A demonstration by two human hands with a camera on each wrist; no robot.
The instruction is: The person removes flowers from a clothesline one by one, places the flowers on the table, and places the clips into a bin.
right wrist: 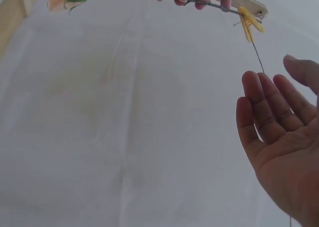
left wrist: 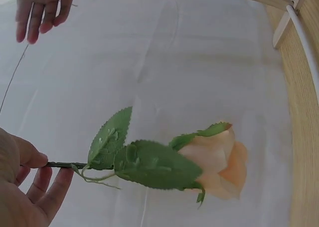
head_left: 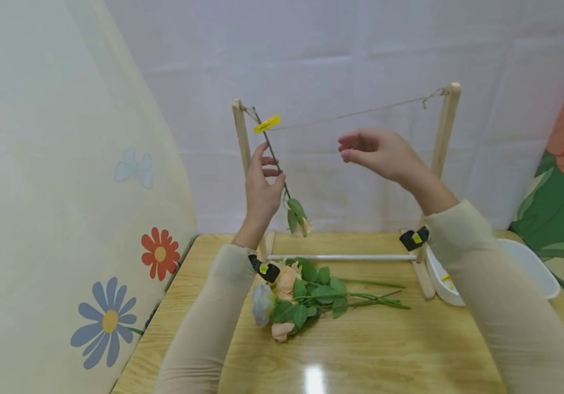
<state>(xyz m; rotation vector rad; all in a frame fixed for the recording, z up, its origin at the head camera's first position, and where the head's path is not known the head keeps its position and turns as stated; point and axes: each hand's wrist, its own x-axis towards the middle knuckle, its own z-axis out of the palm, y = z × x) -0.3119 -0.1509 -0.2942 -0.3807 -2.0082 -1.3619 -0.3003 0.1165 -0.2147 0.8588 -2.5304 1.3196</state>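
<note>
A peach artificial rose hangs head down, its stem under a yellow clothespin on the twine, close to the left post. My left hand pinches the stem between thumb and fingers, below the clothespin and above the leaves. Off to the right, my right hand is held in the air in front of the twine with its fingers slightly bent. Nothing is in that palm, as the right wrist view shows.
Several artificial flowers, peach ones and a pale blue one, lie on the wooden table. Wooden posts and a white bar form the frame. A white tub with yellow pieces stands at the right, partly behind my right sleeve.
</note>
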